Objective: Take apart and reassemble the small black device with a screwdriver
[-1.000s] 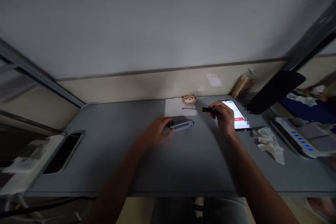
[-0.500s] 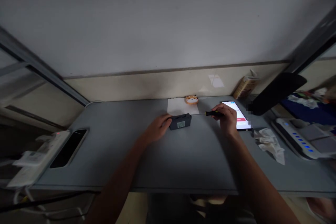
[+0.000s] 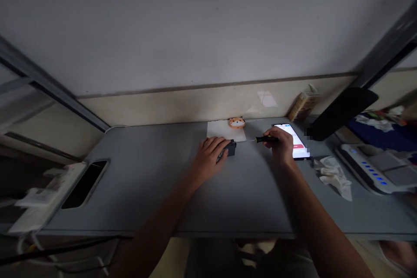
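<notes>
My left hand (image 3: 210, 159) lies over a small dark vented device box (image 3: 231, 148), gripping it and hiding most of it. My right hand (image 3: 279, 145) holds a precision screwdriver (image 3: 266, 139) with a yellow-and-black handle. Its thin shaft points left toward the box, with a small gap between them. The box rests on the grey desk (image 3: 137, 195), just in front of a white sheet of paper (image 3: 223, 130). Behind my right hand lies a lit smartphone (image 3: 295, 140), partly covered by my fingers.
A small orange animal figurine (image 3: 236, 122) sits at the paper's back edge. A crumpled tissue (image 3: 332, 177) lies right of the phone. A power strip (image 3: 48, 197) sits at the left, beside a dark desk slot (image 3: 84, 184). A device with blue lights (image 3: 371, 170) stands at the right.
My left hand has slid right and now covers the box, which shows less of its side. The box has shifted slightly toward the paper. My right hand and screwdriver stay nearly still.
</notes>
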Demonstrator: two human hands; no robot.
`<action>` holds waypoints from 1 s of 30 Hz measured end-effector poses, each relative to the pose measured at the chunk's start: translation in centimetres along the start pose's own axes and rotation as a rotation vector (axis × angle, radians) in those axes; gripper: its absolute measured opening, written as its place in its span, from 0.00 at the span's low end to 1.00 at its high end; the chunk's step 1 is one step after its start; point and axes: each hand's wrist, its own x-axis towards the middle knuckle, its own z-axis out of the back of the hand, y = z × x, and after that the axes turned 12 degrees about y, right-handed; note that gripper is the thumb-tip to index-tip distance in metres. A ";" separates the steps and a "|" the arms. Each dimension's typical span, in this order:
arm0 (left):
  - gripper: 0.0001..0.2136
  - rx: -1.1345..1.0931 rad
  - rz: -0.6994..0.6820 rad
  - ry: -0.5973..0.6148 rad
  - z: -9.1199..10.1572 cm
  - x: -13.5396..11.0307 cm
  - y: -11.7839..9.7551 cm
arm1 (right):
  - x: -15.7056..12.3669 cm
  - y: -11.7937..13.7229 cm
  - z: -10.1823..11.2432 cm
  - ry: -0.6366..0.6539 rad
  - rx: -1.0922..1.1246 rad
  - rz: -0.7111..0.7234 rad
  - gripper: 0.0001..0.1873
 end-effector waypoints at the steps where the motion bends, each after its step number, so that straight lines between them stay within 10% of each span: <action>1: 0.18 0.007 -0.005 0.004 -0.1 0.0 0.0 | 0.0 -0.1 0.1 0.002 -0.004 0.004 0.10; 17: 0.21 0.045 -0.073 0.021 -0.5 -0.1 0.8 | -0.3 0.2 -0.5 -0.069 0.006 -0.062 0.09; 30: 0.17 0.118 -0.222 -0.215 -1.2 0.1 0.7 | -0.1 -0.1 -0.6 -0.161 0.153 -0.122 0.08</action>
